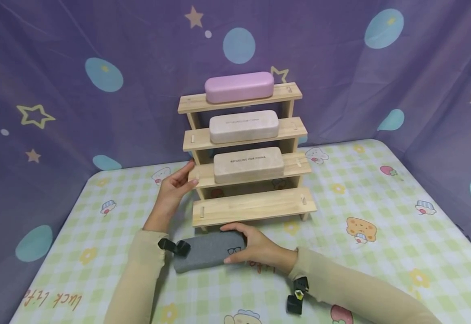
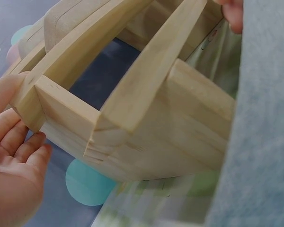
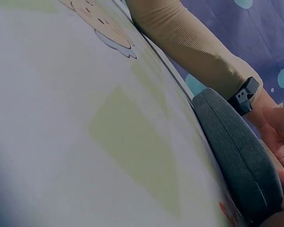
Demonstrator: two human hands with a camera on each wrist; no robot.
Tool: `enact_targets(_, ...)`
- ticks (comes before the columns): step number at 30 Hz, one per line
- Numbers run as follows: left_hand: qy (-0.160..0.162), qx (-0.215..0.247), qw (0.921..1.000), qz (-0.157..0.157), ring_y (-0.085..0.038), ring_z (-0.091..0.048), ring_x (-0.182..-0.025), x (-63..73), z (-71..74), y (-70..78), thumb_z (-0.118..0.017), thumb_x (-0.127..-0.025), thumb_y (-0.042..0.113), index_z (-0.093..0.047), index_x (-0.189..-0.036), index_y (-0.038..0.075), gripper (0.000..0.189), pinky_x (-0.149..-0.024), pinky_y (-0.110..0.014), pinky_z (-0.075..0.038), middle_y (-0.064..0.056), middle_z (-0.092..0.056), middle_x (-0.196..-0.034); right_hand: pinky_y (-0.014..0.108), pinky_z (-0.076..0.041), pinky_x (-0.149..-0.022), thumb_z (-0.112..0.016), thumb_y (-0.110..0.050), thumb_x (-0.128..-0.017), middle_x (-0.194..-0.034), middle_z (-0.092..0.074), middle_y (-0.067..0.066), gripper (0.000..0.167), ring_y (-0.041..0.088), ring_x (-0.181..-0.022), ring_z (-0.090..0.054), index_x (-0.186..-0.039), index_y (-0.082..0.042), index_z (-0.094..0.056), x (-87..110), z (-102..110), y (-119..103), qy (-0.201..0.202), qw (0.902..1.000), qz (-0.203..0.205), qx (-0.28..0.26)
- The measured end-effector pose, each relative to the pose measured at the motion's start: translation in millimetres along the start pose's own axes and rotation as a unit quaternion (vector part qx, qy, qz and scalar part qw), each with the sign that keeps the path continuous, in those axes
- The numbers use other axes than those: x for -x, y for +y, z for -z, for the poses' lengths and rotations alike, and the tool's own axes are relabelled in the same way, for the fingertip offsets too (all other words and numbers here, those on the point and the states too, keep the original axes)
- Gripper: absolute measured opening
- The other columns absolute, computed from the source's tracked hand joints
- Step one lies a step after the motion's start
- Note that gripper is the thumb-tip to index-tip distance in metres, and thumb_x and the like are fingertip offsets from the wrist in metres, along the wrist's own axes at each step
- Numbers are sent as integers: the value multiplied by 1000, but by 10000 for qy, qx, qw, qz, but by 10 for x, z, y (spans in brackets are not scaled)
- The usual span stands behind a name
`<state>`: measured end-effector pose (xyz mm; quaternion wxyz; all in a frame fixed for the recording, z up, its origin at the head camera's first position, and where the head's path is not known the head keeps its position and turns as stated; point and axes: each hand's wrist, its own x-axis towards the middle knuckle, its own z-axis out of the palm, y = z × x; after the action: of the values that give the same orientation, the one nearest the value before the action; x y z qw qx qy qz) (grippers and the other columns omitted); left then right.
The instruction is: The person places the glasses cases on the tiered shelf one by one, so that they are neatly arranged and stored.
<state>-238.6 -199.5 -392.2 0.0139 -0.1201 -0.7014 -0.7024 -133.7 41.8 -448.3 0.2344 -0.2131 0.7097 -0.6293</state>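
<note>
A grey glasses case (image 1: 204, 252) with a small glasses print lies before the wooden tiered stand (image 1: 255, 207). My right hand (image 1: 261, 247) grips the case's right end, thumb at the near side and fingers at the far side. My left hand (image 1: 170, 193) holds the left end of the stand's second step from the bottom. In the left wrist view, the left thumb lies over the board's end, with the other fingers below it. Seen from the right wrist, the grey case (image 3: 236, 156) shows its seam, close over the tablecloth.
The stand's top step carries a pink glasses case (image 1: 239, 87). Two pale cases, an upper one (image 1: 244, 128) and a lower one (image 1: 248, 166), sit on the middle steps. A checked tablecloth (image 1: 352, 265) covers the table; a purple curtain (image 1: 150, 40) hangs behind.
</note>
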Motion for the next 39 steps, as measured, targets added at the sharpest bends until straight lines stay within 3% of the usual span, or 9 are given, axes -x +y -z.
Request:
enact_targets(3,-20,-22,10000,-2,-22,-32,-137,-4,3,0,-59,-89,-5,-39,-140,-5,54,-107,-20,-34,-16,-35,-147,28,-44,-84,-83,-16,-72,-131,-48,2,72,17,-104,-50,-136,-18,-49,-16,-10,12,-83,9999,127,65)
enact_targets(6,1,1,10000,23,-21,-32,-137,-5,6,-1,-59,-89,-4,-39,-140,-4,54,-107,-21,-33,-16,-35,-147,31,-42,-89,-82,-15,-72,-130,-49,3,73,19,-107,-50,-136,-17,-49,-28,-12,26,-145,9997,181,80)
enact_targets(12,22,77,10000,32,-21,-33,-137,2,-1,1,-59,-89,-6,-39,-140,-4,54,-108,-22,-32,-15,-36,-147,31,-40,-90,-82,-11,-71,-131,-49,5,73,17,-108,-48,-135,-16,-49,-33,-13,37,-136,9995,198,186)
enact_targets(28,36,177,9998,13,-21,-33,-137,-9,10,-25,-57,-88,-9,-38,-140,-6,55,-108,-22,-33,-16,-34,-148,30,-41,-92,-86,-14,-66,-132,-48,-1,81,16,-112,-48,-136,-19,-47,-34,-62,28,-26,9938,140,1099)
enact_targets(39,34,178,9998,16,-21,-33,-137,-6,5,-18,-57,-89,-9,-38,-140,-6,54,-107,-22,-33,-16,-34,-148,27,-42,-89,-86,-14,-64,-127,-53,-2,79,15,-109,-51,-134,-16,-51,-25,-86,22,184,9916,185,1269)
